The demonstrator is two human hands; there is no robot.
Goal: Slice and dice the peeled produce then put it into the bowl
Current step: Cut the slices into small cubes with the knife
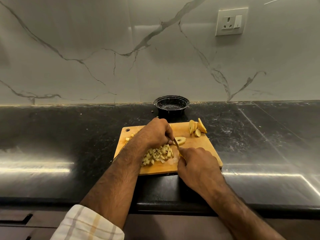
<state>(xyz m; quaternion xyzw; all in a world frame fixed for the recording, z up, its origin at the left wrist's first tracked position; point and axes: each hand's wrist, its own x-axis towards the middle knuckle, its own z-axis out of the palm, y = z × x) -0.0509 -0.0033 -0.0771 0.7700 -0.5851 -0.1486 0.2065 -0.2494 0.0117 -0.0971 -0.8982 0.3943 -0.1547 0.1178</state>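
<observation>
Lying on a rectangular wooden chopping board (pixel 199 144) set on the black stone counter (pixel 69 135), a pale yellow peeled slice (pixel 181 140) is steadied by the curled fingers of the left hand (pixel 156 133). A thin-bladed knife (pixel 176 143) is gripped by the right hand (pixel 197 163), its blade set against the slice. A heap of small diced pieces (pixel 158 154) is seen at the board's near middle, uncut slices (pixel 197 127) at its far right corner. Beyond the board, a round black bowl (pixel 171 105) is placed against the marble wall.

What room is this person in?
Probably a home kitchen: a black stone counter under a marble wall, a wooden chopping board with diced produce, and a wall socket.
</observation>
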